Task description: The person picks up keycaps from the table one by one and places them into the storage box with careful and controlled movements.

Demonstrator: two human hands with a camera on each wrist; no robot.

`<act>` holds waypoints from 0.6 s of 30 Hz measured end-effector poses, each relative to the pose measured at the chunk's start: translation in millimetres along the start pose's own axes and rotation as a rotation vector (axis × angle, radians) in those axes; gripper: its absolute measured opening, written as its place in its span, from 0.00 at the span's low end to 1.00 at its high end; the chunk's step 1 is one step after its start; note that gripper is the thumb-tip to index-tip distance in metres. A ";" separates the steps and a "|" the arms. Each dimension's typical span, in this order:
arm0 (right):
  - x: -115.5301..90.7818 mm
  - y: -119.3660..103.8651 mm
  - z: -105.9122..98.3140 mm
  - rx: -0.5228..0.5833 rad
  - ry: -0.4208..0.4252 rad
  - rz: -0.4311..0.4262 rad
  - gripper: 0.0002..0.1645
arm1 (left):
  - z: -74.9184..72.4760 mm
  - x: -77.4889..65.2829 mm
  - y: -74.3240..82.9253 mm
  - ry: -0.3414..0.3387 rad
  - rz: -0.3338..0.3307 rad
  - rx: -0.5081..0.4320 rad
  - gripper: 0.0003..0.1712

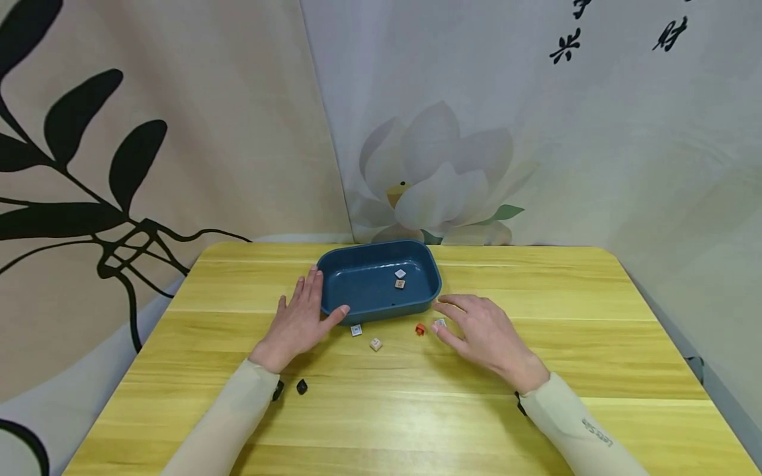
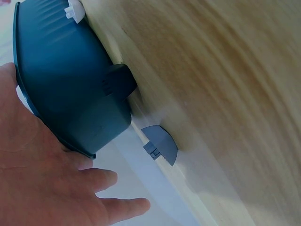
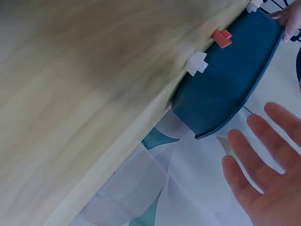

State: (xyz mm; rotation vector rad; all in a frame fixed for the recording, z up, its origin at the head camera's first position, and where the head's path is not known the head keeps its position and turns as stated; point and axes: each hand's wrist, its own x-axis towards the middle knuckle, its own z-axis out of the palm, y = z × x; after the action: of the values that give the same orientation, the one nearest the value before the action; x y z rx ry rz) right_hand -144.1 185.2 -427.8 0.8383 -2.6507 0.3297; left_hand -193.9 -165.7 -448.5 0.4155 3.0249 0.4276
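Note:
My left hand (image 1: 297,330) lies against the left end of a dark blue rectangular tub (image 1: 387,309), its fingers straight along the rim and thumb near the front corner. Close to the tub's front right corner, my right hand (image 1: 485,330) hovers with relaxed, spread fingers and nothing in its grasp. A small white block-like piece (image 1: 440,322) shows by the right thumb, and an orange-red piece (image 1: 420,329) sits just left of it. In the right wrist view, the white piece (image 3: 196,63) and the red piece (image 3: 222,38) stand before the tub wall, apart from the fingers.
Inside the tub lie a white piece (image 1: 400,273) and a beige piece (image 1: 399,284). Two more pale pieces (image 1: 376,344) are on the wooden table (image 1: 381,423) in front. A black piece (image 1: 301,386) lies near the left wrist. Printed curtains (image 1: 250,132) hang behind.

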 end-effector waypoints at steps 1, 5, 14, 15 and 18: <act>-0.7 0.5 0.5 0.000 -0.015 -0.006 0.25 | 0.0 0.0 0.1 0.000 0.000 0.001 0.62; -3.4 3.6 3.5 0.003 -0.091 -0.042 0.27 | -0.2 0.2 0.5 0.003 0.002 0.004 0.62; -6.4 6.3 10.4 0.017 -0.285 -0.069 0.29 | 0.2 0.8 0.5 0.005 0.000 0.009 0.61; -6.2 6.5 11.3 0.023 -0.289 -0.073 0.29 | 0.3 0.9 0.3 0.005 0.000 0.011 0.61; -5.1 6.6 14.1 0.048 -0.291 -0.084 0.28 | 0.4 0.6 -0.1 0.003 0.000 0.010 0.62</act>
State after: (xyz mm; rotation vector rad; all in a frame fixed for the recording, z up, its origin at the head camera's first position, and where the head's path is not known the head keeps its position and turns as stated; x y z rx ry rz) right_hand -147.6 188.7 -443.4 1.0840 -2.8709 0.2681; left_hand -194.5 -165.5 -448.9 0.4161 3.0309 0.4138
